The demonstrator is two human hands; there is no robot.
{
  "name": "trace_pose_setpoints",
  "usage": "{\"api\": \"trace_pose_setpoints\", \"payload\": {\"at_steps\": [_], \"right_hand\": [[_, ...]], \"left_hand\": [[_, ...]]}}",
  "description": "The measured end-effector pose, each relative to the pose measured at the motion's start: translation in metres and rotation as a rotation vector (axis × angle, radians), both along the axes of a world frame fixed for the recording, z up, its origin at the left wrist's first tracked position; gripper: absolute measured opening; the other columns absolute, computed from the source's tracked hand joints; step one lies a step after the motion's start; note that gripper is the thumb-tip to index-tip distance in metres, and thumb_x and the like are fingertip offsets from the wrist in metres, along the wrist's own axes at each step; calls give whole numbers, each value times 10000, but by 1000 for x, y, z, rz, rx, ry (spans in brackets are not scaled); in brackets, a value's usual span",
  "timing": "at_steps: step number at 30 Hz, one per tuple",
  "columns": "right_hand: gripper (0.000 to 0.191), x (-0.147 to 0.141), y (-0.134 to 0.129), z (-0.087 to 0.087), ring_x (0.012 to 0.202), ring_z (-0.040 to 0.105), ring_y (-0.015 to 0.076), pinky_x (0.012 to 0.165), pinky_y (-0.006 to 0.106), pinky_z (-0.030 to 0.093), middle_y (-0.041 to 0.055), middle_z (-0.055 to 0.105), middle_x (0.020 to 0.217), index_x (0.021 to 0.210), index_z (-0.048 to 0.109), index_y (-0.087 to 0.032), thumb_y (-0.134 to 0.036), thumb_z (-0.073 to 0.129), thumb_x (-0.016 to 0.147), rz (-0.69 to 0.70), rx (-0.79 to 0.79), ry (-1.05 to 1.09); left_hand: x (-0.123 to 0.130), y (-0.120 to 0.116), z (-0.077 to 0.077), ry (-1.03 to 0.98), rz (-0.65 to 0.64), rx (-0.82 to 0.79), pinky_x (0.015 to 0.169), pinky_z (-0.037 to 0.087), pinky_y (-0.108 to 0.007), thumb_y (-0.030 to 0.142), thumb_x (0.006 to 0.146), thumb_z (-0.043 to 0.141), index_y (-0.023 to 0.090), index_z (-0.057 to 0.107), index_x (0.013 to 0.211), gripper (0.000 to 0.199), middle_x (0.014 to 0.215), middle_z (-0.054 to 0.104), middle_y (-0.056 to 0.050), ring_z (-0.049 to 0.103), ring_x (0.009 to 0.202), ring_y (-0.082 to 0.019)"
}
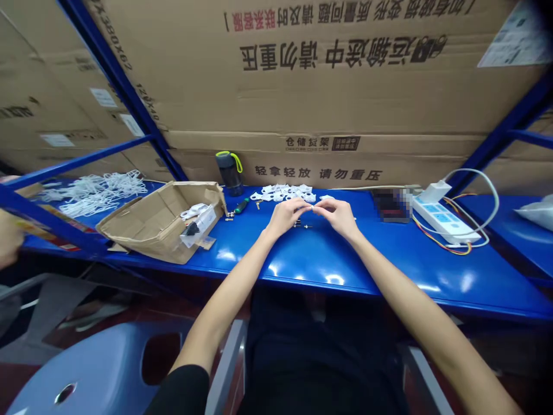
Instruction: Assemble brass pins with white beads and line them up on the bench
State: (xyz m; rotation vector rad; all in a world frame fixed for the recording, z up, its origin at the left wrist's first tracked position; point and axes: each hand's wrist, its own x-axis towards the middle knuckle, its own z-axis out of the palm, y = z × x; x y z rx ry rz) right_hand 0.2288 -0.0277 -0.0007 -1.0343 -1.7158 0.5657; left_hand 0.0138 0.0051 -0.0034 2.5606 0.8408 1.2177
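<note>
As I view it remotely, the desk (328, 253) lists as follows.

Hands, 2: my left hand (286, 215) and right hand (340, 217) meet fingertip to fingertip just above the desk, both seemingly pinching a small piece (313, 208), probably so each steadies it for the other. Its detail is too small to tell.

Small metal parts (307, 226), at least 2: on the desk below the hands, likely kept there for short reach.

White parts (283, 194), heaped beyond the hands, overlapping; I cannot count them. Presumably placed within easy reach.

Green-handled tool (241, 206), 1: left of the heap.

Bottle (230, 174), 1: upright against the cardboard, perhaps out of the way.

Cardboard box (149, 245), 1: at left, holding 1 clear container (202, 226), presumably to stop loose items scattering.

Power strip (449, 223), 1: far right, with 1 white plug (434, 192).
</note>
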Motion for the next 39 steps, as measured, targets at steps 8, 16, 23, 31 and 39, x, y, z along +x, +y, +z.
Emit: {"api": "trace_pose_setpoints", "payload": {"at_steps": [8, 16, 23, 31, 39], "right_hand": [[282, 2, -1, -3, 847, 728, 254, 836, 388, 559, 38, 813, 939, 919, 818, -262, -505, 675, 922, -40, 49, -109], [216, 7, 9, -14, 773, 710, 244, 806, 379, 540, 43, 797, 876, 900, 810, -251, -426, 684, 926, -73, 80, -200], [161, 6, 9, -19, 819, 711, 235, 799, 364, 520, 38, 801, 926, 918, 799, -251, -331, 660, 940, -21, 51, -301], [98, -5, 7, -23, 954, 681, 226, 906, 362, 505, 51, 786, 990, 908, 787, -219, -263, 704, 935, 67, 25, -447], [106, -2, 11, -21, 1041, 679, 229, 981, 370, 489, 66, 767, 1091, 899, 798, -212, -257, 711, 938, 128, 20, -475]], "left_hand": [[0, 0, -3, 72, 33, 44, 830, 547, -286, 373, 1058, 554, 258, 783, 1141, 270, 1064, 764, -40, 720, 959, -182], [2, 0, -6, 135, 90, 71, 740, 521, -259, 377, 1047, 579, 239, 788, 1095, 254, 1031, 759, -37, 714, 883, -169], [0, 3, -3, 77, 179, 13, 823, 531, -290, 366, 1081, 503, 235, 759, 1127, 291, 1094, 767, -42, 721, 990, -204], [-20, 11, -1, 141, 366, 64, 918, 524, -345, 372, 1091, 469, 194, 744, 1089, 328, 1089, 759, -79, 687, 1059, -237], [-46, 22, -8, 151, 424, -1, 1016, 501, -368, 349, 1079, 492, 180, 745, 1060, 304, 1115, 750, -81, 659, 1096, -238]]}}
